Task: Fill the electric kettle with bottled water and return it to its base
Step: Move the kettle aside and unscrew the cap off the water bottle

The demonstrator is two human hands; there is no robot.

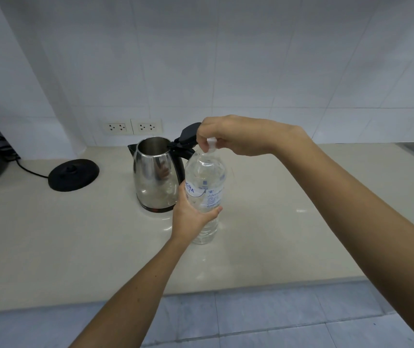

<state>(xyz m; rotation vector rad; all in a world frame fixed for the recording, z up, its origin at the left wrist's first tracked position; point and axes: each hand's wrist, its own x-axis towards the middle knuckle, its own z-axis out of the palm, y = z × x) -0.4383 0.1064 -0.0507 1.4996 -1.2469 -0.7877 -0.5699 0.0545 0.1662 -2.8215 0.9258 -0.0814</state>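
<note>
We grip the water bottle (206, 194) at mid-frame with our left hand (192, 215) wrapped around its lower body, steadying it upright on the desk (288, 222), while our right hand (228, 136) pinches the white cap (211, 143) from above, likely to unscrew it. The kettle (155, 177) stands just behind and left of the bottle, lid flipped open to take the pour. Its base (73, 174) lies apart at center left. To the right the desk lies bare, with the front edge well below the bottle.
</note>
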